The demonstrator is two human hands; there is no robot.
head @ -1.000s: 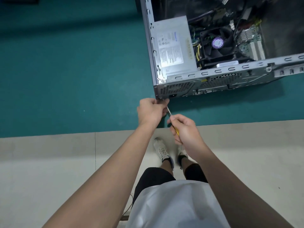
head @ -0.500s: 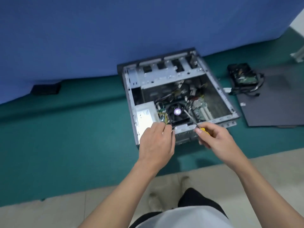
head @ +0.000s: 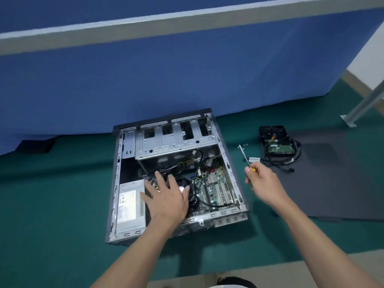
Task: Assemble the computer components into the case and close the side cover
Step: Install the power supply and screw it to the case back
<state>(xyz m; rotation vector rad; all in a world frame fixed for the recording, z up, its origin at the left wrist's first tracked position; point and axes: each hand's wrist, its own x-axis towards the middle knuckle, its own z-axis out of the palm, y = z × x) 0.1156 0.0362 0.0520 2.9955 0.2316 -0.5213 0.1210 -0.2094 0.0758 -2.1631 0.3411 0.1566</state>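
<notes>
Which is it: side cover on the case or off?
Off. The case lies open, motherboard exposed; the side cover lies flat on the floor beside it.

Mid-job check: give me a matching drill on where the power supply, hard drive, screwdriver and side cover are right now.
Things:
1. power supply
2. hard drive
3. screwdriver
4. side cover

Places:
A. gripped in the right hand
B. lying flat, far right
C. inside the case, near-left corner
D. outside the case, among loose black cables

Pairs: 1-C, 2-D, 3-A, 4-B
</notes>
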